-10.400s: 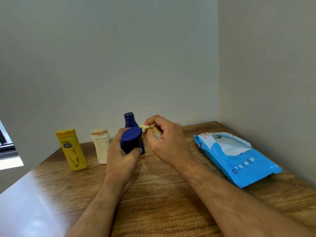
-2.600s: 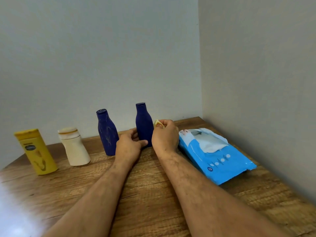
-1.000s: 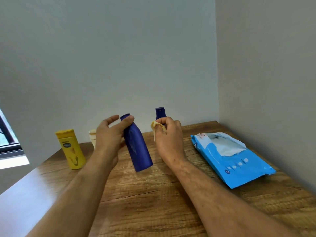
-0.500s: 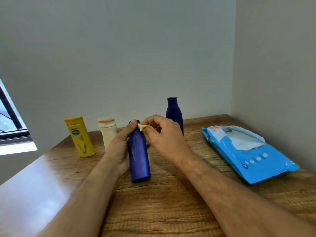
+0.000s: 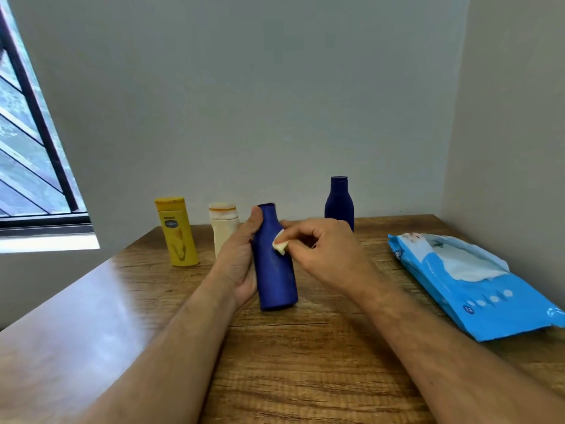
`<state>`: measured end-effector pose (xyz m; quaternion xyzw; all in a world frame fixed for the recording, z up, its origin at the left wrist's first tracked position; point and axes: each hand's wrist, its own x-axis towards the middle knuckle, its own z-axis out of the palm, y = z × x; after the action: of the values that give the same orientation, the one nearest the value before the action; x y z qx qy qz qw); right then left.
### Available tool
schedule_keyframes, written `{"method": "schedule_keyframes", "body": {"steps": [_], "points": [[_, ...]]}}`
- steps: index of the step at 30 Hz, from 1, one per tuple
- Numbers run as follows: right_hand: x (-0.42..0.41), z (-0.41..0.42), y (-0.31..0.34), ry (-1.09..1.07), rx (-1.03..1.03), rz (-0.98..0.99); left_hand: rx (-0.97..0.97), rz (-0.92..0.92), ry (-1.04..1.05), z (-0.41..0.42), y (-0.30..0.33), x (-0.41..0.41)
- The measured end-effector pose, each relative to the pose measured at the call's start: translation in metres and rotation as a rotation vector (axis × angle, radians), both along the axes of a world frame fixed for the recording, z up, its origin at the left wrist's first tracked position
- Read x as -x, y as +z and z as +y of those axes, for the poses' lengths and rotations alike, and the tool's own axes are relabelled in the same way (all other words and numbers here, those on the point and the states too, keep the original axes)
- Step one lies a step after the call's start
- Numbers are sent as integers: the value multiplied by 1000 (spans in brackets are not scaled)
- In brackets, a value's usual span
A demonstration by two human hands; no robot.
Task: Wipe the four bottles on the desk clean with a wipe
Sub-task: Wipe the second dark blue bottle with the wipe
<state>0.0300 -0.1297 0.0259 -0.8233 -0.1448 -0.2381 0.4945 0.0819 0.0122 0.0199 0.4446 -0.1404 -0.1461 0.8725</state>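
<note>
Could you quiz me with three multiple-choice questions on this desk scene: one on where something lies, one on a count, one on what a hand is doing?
1. Where does the blue wipe pack lie?
A. at the desk's right side, near the wall
B. between the yellow and cream bottles
C. under the window

2. How many bottles are dark blue?
A. one
B. two
C. four

3. What is the right hand doing?
A. resting flat on the desk
B. pulling a sheet from the pack
C. pinching a small wipe against a bottle

Answers:
1 A: the pack lies by the right wall.
2 B: the held blue bottle and the rear blue bottle; the others are a yellow bottle and a cream bottle.
3 C: the wipe meets the bottle gripped by the left hand.
</note>
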Motion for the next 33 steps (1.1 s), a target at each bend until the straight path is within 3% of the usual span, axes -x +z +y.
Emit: {"method": "schedule_keyframes", "body": {"steps": [6,10,13,22,26,29,33], "points": [[-2,-2,4,-108,-168,-110,-42,-108,-73,-7,-3,5],[4,1,5,16,41,24,124,-43,47,4,5,-3],[7,3,5,96,177,97,140,-34,109,10,5,-5],[-1,0,5,-141,-52,-137,-45,-1,-57,-4,0,7],[6,5,6,37,127,29,131,-4,48,6,4,-1],[5,9,1,59,343,22,190,-11,99,12,4,-5],[2,7,2,-43,157,-94,106,6,2,3,0,-2]]}}
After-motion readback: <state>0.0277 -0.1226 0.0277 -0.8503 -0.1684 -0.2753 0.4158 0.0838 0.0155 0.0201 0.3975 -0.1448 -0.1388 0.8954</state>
